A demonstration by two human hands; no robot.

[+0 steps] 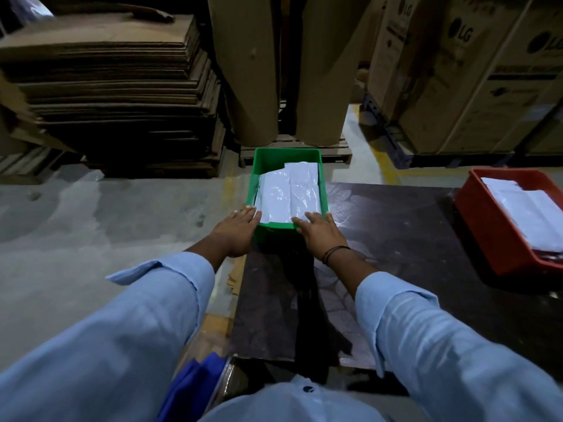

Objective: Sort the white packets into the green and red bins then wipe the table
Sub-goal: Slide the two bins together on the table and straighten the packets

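Two hands lie flat, fingers straight and together, on the near rim of the green plastic bin point(286, 155): left hand point(236, 231) at its left corner, right hand point(316, 231) at its right, fingertips reaching the white plastic packets point(289, 196) stacked inside; further white packets point(533, 214) lie in the red plastic bin point(484, 226) at the right edge of the dark tabletop point(396, 254). Sorting looks complete, no loose packet showing; the next move probably calls for sliding the green bin clear before wiping.
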